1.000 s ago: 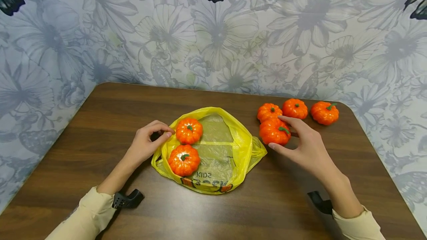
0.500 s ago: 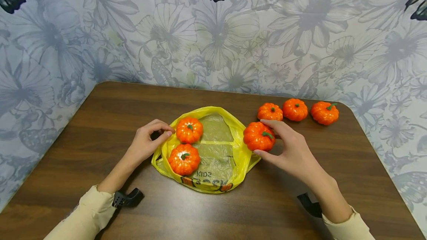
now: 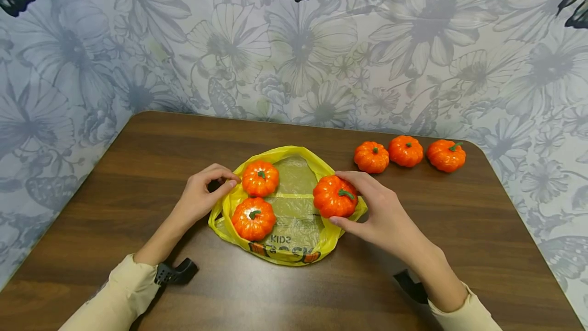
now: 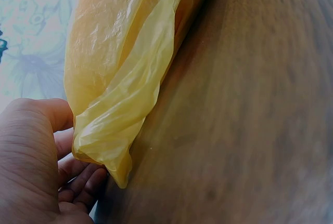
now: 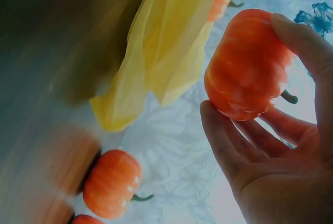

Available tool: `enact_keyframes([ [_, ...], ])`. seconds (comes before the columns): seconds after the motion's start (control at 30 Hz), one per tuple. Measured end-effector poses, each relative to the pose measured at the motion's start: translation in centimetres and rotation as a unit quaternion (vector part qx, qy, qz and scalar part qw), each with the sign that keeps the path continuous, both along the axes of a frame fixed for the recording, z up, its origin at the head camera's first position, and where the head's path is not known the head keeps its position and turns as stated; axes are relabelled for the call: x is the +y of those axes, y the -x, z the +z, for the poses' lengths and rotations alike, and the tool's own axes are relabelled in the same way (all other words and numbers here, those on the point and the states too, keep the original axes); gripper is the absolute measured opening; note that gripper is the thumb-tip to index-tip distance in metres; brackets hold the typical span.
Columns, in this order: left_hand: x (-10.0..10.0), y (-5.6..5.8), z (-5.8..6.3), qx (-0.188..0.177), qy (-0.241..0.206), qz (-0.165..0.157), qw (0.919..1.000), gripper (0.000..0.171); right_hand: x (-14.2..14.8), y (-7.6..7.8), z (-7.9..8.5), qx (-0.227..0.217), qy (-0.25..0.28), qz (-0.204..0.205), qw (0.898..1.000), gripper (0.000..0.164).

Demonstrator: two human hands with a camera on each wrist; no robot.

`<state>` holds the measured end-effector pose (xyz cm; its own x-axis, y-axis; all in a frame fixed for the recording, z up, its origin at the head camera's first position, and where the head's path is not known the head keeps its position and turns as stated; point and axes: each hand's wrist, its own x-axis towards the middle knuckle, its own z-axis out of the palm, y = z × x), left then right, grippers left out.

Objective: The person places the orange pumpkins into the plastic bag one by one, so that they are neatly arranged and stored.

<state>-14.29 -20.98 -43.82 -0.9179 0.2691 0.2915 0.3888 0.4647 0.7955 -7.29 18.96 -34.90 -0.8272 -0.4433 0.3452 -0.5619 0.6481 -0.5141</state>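
Note:
A yellow plastic bag (image 3: 275, 154) lies wide-mouthed on the table, with two small orange pumpkins, one farther back (image 3: 260, 179) and one nearer (image 3: 253, 219), inside its left part. At the bag's left rim, my left hand (image 3: 205, 194) pinches the edge between thumb and fingers; folded yellow film (image 4: 119, 125) fills much of the left wrist view. My right hand (image 3: 386, 214) grips a third small pumpkin (image 3: 334, 197) with a green stem, thumb on one side and fingers on the other. That pumpkin overlaps the bag's right rim in the head view.
Three more small pumpkins, a left one (image 3: 371, 157), a middle one (image 3: 406, 150) and a right one (image 3: 446, 156), stand in a row at the table's back right. The brown wooden table (image 3: 294, 300) ends at a flower-patterned wall (image 3: 303, 65).
My right hand has carried its pumpkin leftward from beside the row to over the bag's right rim. The left hand stays at the left rim, and the two pumpkins inside have not moved.

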Motion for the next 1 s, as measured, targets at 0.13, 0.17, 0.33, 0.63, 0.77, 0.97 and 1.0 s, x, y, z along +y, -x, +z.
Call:
enact_keyframes([
  [0.13, 0.0, 0.0, 0.0, -0.002, -0.003, -0.002, 1.0000, 0.012, -0.8, -0.2, -0.1, -0.011, 0.007, 0.016, 1.000, 0.079],
  [0.17, 0.0, 0.0, 0.0, -0.003, -0.004, -0.002, 1.0000, 0.012, -1.0, -0.2, -0.2, -0.014, 0.006, 0.019, 1.000, 0.079],
  [0.33, -0.1, 0.2, -0.1, -0.007, -0.006, -0.002, 1.0000, 0.011, -1.9, -0.4, -0.5, -0.032, -0.004, 0.037, 0.999, 0.079],
  [0.63, -0.2, 0.2, 0.1, -0.011, -0.004, -0.002, 0.9999, 0.011, -3.6, -0.6, -1.3, -0.058, -0.021, 0.057, 0.996, 0.078],
  [0.77, -0.2, 0.3, 0.1, -0.014, -0.002, -0.002, 0.9999, 0.010, -4.3, -0.7, -1.6, -0.072, -0.037, 0.058, 0.995, 0.078],
  [0.97, -0.2, 0.4, 0.2, -0.018, -0.001, -0.003, 0.9998, 0.011, -5.1, -0.8, -2.2, -0.080, -0.050, 0.070, 0.993, 0.077],
  [1.0, -0.2, 0.4, 0.2, -0.019, -0.001, -0.002, 0.9998, 0.011, -5.2, -0.9, -2.3, -0.083, -0.050, 0.071, 0.993, 0.077],
])
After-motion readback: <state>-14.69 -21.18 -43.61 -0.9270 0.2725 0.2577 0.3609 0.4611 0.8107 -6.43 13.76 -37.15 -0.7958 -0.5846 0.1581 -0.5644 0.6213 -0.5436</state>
